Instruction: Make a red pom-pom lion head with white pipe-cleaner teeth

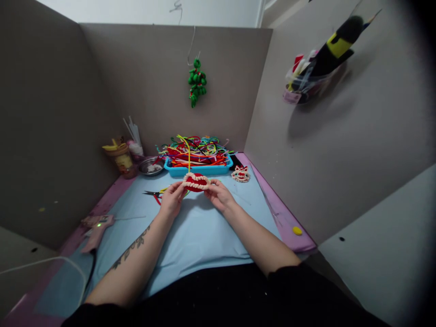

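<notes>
Between my two hands is a red and cream pipe-cleaner piece (196, 183), an oval red shape with twisted cream strands along its edge and across it. My left hand (172, 198) pinches its left end, and my right hand (219, 194) pinches the right end. The piece is held up above the blue sheet. Just left of my left hand lie scissors (153, 194) with dark blades and red and yellow handles, partly hidden by that hand. To the right rests a similar red and cream figure (240, 174).
Behind my hands stands a blue tray (200, 170) heaped with colourful pipe cleaners. A metal bowl (151, 166) and a pot (123, 160) are at the back left. At the left lies a pink glue gun (97, 229) with a lit green light. A yellow disc (297, 230) is at the right.
</notes>
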A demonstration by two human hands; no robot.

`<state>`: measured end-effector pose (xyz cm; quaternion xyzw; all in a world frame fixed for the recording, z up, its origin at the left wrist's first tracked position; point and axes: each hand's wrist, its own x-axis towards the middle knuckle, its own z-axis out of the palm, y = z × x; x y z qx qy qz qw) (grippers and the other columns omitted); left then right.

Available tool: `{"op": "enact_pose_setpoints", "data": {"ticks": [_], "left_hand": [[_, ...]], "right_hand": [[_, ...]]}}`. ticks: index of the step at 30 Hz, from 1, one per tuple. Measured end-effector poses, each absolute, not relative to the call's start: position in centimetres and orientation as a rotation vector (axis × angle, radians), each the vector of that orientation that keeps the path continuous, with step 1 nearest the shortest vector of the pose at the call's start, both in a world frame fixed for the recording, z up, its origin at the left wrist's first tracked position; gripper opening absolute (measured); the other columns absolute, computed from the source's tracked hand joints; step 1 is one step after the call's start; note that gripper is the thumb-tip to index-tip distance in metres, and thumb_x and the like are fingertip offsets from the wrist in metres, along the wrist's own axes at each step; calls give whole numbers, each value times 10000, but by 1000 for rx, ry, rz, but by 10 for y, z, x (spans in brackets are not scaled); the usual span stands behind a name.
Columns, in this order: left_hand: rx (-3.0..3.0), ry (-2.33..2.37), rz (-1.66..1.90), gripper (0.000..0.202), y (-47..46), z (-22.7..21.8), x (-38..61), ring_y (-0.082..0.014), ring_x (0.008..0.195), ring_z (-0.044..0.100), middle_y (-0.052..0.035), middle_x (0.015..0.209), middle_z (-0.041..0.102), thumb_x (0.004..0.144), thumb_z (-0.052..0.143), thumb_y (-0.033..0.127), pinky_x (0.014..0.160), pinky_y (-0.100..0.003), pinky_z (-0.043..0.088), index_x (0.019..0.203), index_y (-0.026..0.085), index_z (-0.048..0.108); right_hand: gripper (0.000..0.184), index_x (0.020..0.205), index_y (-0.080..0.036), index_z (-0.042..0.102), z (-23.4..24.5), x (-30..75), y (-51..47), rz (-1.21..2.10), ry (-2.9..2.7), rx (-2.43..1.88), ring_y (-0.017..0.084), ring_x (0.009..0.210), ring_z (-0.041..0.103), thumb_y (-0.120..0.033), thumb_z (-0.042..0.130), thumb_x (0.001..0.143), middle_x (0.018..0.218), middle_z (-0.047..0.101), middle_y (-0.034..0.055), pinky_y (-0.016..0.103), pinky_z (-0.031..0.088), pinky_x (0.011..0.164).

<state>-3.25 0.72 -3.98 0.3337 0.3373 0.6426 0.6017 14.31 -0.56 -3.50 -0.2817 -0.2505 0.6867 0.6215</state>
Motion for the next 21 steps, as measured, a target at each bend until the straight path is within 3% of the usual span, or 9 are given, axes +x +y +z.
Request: {"op": "enact_pose_setpoints", "data": {"ticks": [10, 17, 21], "left_hand": [[816, 750, 1435, 210, 14, -51, -36, -121, 819, 662, -15, 860, 680, 680, 764, 249, 811, -251, 542, 828, 175, 636], [807, 747, 1490, 215, 16, -54, -32, -142, 843, 660, -27, 865, 695, 679, 770, 276, 815, -271, 546, 831, 181, 652], [803, 743, 1548, 328, 16, -57, -30, -147, 838, 662, -28, 847, 705, 592, 831, 316, 827, -276, 530, 833, 176, 658]], "right_hand": [[320, 732, -210, 516, -39, 141, -6, 1572, -608, -636, 116, 649, 619, -95, 758, 556, 724, 670, -34, 224, 496, 599], [333, 724, -208, 520, -38, 138, -8, 1588, -625, -642, 108, 634, 616, -99, 767, 530, 724, 669, -46, 220, 491, 599], [311, 718, -210, 526, -38, 137, -9, 1591, -640, -634, 111, 643, 616, -90, 752, 541, 698, 660, -53, 226, 492, 611]]}}
